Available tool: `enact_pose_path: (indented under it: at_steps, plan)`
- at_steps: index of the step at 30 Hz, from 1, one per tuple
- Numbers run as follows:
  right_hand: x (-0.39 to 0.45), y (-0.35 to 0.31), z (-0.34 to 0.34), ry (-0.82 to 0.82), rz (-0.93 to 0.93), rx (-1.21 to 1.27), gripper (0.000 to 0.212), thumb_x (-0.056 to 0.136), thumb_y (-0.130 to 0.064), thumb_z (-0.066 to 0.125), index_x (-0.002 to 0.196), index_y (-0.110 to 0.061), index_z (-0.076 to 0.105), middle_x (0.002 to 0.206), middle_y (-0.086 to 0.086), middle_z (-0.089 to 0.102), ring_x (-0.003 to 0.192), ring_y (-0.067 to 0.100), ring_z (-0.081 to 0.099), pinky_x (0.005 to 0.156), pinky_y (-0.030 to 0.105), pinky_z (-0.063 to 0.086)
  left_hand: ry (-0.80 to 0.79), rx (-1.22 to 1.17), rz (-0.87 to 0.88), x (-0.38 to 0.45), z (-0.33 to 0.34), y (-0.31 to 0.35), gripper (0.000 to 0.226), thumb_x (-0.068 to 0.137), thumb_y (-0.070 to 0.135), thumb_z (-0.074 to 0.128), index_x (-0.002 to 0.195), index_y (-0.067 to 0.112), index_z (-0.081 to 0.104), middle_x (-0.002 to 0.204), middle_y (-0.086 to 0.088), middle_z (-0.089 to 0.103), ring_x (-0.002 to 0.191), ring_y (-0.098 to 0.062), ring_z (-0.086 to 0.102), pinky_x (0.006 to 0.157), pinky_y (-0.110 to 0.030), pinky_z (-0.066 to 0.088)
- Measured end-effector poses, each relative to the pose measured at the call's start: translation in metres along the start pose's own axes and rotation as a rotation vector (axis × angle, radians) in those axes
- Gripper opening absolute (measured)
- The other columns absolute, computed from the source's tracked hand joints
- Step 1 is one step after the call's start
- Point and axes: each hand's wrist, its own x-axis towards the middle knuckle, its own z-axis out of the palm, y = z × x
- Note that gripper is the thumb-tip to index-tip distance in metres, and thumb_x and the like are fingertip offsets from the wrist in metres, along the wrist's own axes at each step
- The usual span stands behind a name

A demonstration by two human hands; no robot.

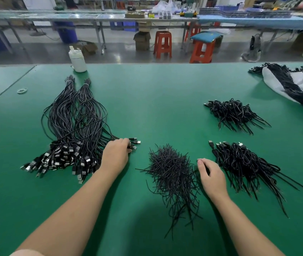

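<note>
left hand on the usb plugs, right hand at the ties

the left hand (pixel 116 154) lies at the right edge of the large bundle of long black usb cables (pixel 76 126), which is spread on the green table mat (pixel 156 100). its fingers are curled over a few black cable ends with silver usb plugs (pixel 135 143). these plugs stick out just past the fingertips, toward the middle of the table. the right hand (pixel 211 176) rests at the right border of the loose pile of short black wire ties (pixel 173 172). its thumb is up and its other fingers are bent down and hidden, so i cannot tell if it holds a tie or nothing. the two hands are well apart, with the pile between them. just right of the right hand is a heap of small coiled black cables (pixel 245 163), and a second heap of the same kind (pixel 234 115) lies farther back. a white plastic bottle (pixel 77 60) stands at the far edge, behind the bundle, and a few pale rubber bands (pixel 22 90) lie to the left.
</note>
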Motion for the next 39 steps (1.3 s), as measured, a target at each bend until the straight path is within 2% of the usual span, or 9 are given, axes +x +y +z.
enact_pose_path:
  at_steps: [3,8,13,17,21,24,28,34,39]
  plan:
    - [-0.001,-0.002,-0.002,0.003,0.002,0.022,0.038,0.101,-0.043,0.048,0.124,-0.019,0.065,0.128,-0.001,0.063,0.122,0.015,0.054,0.108,0.044,0.043,-0.067,-0.205,-0.086,-0.021,-0.015,0.014,0.008,0.092,0.02,0.068,0.09,0.019,0.06,0.085,0.007,0.064,0.075,-0.016,0.059,0.068,-0.031,0.047]
    - [-0.001,-0.005,-0.005,-0.01,0.014,0.05,0.042,0.102,-0.045,0.045,0.127,-0.018,0.064,0.128,-0.002,0.063,0.122,0.015,0.054,0.107,0.043,0.043,-0.51,-0.488,0.008,-0.058,-0.057,0.044,0.025,0.089,0.027,0.072,0.076,0.03,0.05,0.07,0.018,0.063,0.063,0.003,0.059,0.061,-0.016,0.042]
    - [0.006,-0.022,-0.013,-0.057,0.096,0.119,0.04,0.104,-0.04,0.041,0.127,-0.016,0.064,0.136,-0.002,0.058,0.129,0.016,0.049,0.11,0.039,0.037,-0.734,-1.13,-0.059,-0.074,-0.095,0.081,0.011,0.093,0.006,0.067,0.09,0.009,0.056,0.072,0.0,0.061,0.07,-0.024,0.073,0.058,-0.028,0.056]
    - [-0.009,-0.073,-0.009,-0.078,-0.013,0.25,0.031,0.107,-0.031,0.039,0.106,-0.027,0.07,0.124,-0.011,0.065,0.124,0.011,0.056,0.111,0.035,0.038,-0.64,-1.362,-0.09,-0.066,-0.109,0.097,0.008,0.093,0.001,0.064,0.094,0.001,0.055,0.076,-0.021,0.066,0.077,-0.028,0.073,0.063,-0.031,0.059]
    - [-0.045,-0.127,0.006,-0.545,-0.049,0.704,0.062,0.102,-0.057,0.023,0.126,-0.019,0.066,0.129,-0.004,0.068,0.128,0.01,0.056,0.115,0.036,0.034,-0.412,-1.311,-0.115,-0.054,-0.109,0.1,0.01,0.091,0.008,0.069,0.096,0.002,0.062,0.088,-0.018,0.074,0.081,-0.023,0.07,0.081,-0.032,0.057]
    - [-0.053,-0.146,0.005,-0.526,-0.106,0.646,0.056,0.105,-0.051,0.025,0.112,-0.026,0.074,0.124,-0.01,0.07,0.128,0.006,0.054,0.113,0.033,0.031,-0.248,-1.456,-0.231,-0.045,-0.111,0.102,0.005,0.091,0.007,0.069,0.093,0.006,0.064,0.082,-0.017,0.069,0.072,-0.018,0.07,0.069,-0.022,0.056]
    - [-0.052,-0.155,-0.005,-0.38,-0.244,0.53,0.034,0.108,-0.023,0.04,0.09,-0.019,0.07,0.07,-0.007,0.065,0.086,0.013,0.066,0.089,0.034,0.046,-0.059,-1.39,-0.279,-0.038,-0.111,0.1,0.013,0.088,0.018,0.073,0.083,0.029,0.07,0.082,0.009,0.066,0.078,-0.003,0.059,0.071,-0.014,0.046]
    - [-0.062,-0.166,-0.007,-0.414,-0.233,0.585,0.032,0.098,-0.038,0.043,0.075,-0.023,0.059,0.056,-0.016,0.04,0.058,0.01,0.037,0.063,0.036,0.035,-0.46,-1.377,-0.143,-0.051,-0.11,0.106,0.033,0.104,0.024,0.046,0.133,0.021,0.061,0.132,0.006,0.064,0.123,-0.003,0.057,0.104,-0.023,0.045]
    - [-0.067,-0.167,-0.013,-0.449,-0.274,0.577,0.039,0.106,-0.027,0.044,0.067,-0.02,0.05,0.058,-0.006,0.039,0.058,0.014,0.03,0.058,0.033,0.025,-0.496,-1.172,-0.023,-0.052,-0.117,0.104,0.047,0.099,0.042,0.034,0.134,0.03,0.062,0.135,0.012,0.062,0.126,0.006,0.051,0.115,-0.023,0.032]
